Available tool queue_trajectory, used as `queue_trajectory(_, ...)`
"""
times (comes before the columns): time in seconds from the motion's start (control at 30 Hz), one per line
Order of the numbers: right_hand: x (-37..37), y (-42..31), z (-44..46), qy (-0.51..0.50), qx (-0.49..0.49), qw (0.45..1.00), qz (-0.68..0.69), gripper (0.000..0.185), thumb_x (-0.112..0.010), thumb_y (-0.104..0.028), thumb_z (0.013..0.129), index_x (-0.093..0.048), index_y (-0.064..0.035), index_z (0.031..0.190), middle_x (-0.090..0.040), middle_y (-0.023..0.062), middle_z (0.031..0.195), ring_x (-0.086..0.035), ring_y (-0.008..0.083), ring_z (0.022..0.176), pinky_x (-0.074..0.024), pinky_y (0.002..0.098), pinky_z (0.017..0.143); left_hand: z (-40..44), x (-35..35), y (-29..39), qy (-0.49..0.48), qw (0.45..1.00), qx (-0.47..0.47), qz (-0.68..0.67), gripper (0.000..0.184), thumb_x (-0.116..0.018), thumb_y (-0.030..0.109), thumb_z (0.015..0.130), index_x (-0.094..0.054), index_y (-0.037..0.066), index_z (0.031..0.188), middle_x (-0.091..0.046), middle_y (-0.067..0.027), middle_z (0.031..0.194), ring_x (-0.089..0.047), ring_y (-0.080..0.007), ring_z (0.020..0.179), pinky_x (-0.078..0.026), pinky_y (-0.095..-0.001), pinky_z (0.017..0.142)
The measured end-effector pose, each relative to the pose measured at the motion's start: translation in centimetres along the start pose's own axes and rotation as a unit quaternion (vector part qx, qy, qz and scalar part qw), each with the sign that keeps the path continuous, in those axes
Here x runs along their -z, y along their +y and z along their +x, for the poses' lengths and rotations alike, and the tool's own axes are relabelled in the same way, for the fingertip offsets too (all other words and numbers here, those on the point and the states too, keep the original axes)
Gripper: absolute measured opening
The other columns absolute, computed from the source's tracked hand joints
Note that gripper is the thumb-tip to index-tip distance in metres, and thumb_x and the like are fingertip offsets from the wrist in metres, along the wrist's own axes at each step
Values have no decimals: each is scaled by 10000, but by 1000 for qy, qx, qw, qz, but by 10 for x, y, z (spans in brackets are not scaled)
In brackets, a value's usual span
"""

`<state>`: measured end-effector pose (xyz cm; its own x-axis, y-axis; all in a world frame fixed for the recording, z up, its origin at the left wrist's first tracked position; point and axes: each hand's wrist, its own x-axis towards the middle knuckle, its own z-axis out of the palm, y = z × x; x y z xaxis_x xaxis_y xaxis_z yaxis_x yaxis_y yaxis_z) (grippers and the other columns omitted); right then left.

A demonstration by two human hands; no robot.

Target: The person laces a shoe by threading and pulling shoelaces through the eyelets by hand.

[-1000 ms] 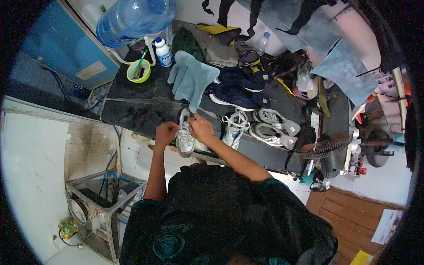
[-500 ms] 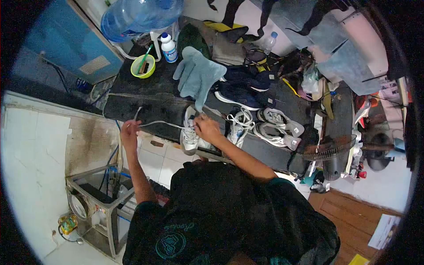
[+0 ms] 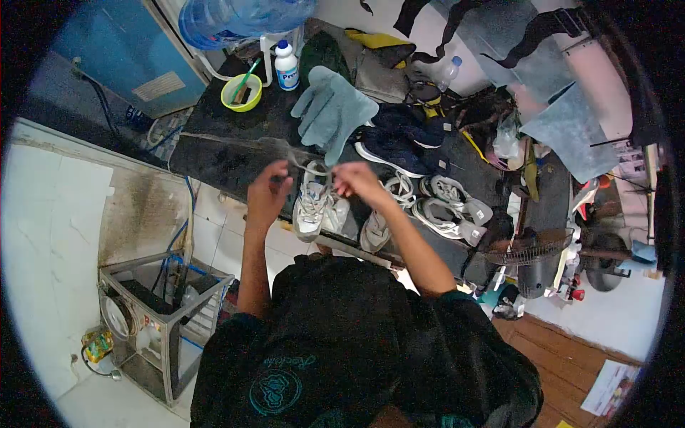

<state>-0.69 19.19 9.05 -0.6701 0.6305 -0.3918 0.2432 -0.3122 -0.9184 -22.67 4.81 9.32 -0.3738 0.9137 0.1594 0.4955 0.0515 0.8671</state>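
Observation:
A white sneaker point(image 3: 310, 208) stands on the dark bench near its front edge, toe toward me. A pale shoelace point(image 3: 311, 170) runs in a curve above its collar, between my two hands. On the left, my left hand point(image 3: 268, 191) has its fingers bent in a pinch on one stretch of the lace, slightly smeared by motion. My right hand point(image 3: 357, 181) is closed on the lace at the shoe's right side, over the neighbouring white shoe. A second white shoe point(image 3: 339, 215) lies close beside the first, partly hidden under my right hand.
A grey-blue glove point(image 3: 330, 110) lies behind the shoe. Dark sneakers point(image 3: 399, 143) and grey-white shoes point(image 3: 446, 220) stand to the right. At the back left are a yellow-green bowl point(image 3: 241, 93) with a brush and a white bottle point(image 3: 286, 65). A fan point(image 3: 531, 260) stands at far right.
My left hand has moved right, toward the shoe, and up a little. My right hand has lifted off the laced front and shifted right. The lace span between them is shorter.

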Motion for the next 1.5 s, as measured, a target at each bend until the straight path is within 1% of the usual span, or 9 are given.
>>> queue_trajectory(0.3, 55, 23, 2, 309, 99, 897, 301, 116, -606, -167, 977, -640, -67, 1024, -680, 81, 849, -696, 219, 754, -531, 276, 599, -24, -46, -47, -155, 962, -127, 185, 287, -758, 139, 759, -693, 112, 1038, -603, -118, 918, -625, -353, 881, -516, -448, 784)
queue_trajectory(0.4, 50, 78, 8, 273, 31, 943, -188, 231, -657, -199, 898, -646, 1, 1014, -695, 124, 903, -693, 196, 840, -556, 342, 709, -5, -46, -47, -138, 974, -121, 133, 212, -752, 130, 783, -698, 92, 985, -612, -107, 885, -641, -297, 811, -515, -405, 720)
queue_trajectory(0.57, -36, 76, -26, 240, 143, 908, -311, 364, -726, -208, 820, -643, -26, 1124, -687, 210, 1024, -674, 377, 926, -527, 435, 813, 19, -44, -38, -61, 990, 18, -129, 169, -752, 143, 851, -663, 23, 930, -639, -52, 716, -569, -90, 602, -456, -297, 559)
queue_trajectory(0.77, -54, 71, -19, 98, 168, 919, -342, 314, -660, -186, 866, -624, -18, 1128, -693, 233, 882, -674, 443, 815, -529, 532, 737, 12, -52, -36, -160, 981, -107, -27, 248, -740, 155, 807, -666, 81, 1032, -664, -106, 1086, -644, -246, 952, -507, -395, 767)
queue_trajectory(0.9, -47, 75, -19, 149, 162, 910, -351, 243, -649, -226, 872, -696, -5, 962, -694, 243, 873, -666, 453, 838, -531, 525, 768, -15, -60, -20, -170, 962, -105, 186, 709, -792, 286, 723, -542, 283, 1387, -322, -110, 1583, -296, -436, 1428, -319, -609, 1058)
queue_trajectory(1.17, -30, 68, -64, 121, -5, 915, -385, 311, -696, -293, 834, -728, 13, 873, -678, 221, 763, -663, 423, 756, -520, 492, 739, -22, -90, -42, -112, 977, -56, 170, 693, -848, 200, 680, -584, 254, 1319, -377, -43, 1543, -310, -403, 1437, -308, -553, 1091)
queue_trajectory(1.27, -39, 70, -91, 190, 250, 849, -425, 275, -706, -262, 827, -737, 1, 900, -705, 193, 878, -666, 385, 862, -502, 467, 837, -28, -104, -49, -99, 975, -69, 186, 712, -855, 186, 679, -571, 255, 1328, -375, -38, 1544, -317, -390, 1434, -312, -556, 1086)
queue_trajectory(1.4, -34, 66, -86, 98, 276, 883, -367, 219, -696, -236, 836, -745, -28, 881, -710, 143, 862, -662, 339, 809, -501, 435, 798, -27, -107, -39, -103, 980, -63, 161, 698, -838, 187, 709, -554, 237, 1344, -374, -41, 1547, -329, -376, 1431, -314, -557, 1081)
queue_trajectory(1.5, -45, 48, -89, 95, 8, 952, -290, 244, -698, -254, 850, -742, -18, 812, -687, 156, 735, -642, 324, 620, -501, 404, 620, -26, -103, -44, -87, 984, -65, 144, 679, -817, 188, 737, -545, 179, 1359, -389, -67, 1542, -376, -369, 1395, -323, -550, 1070)
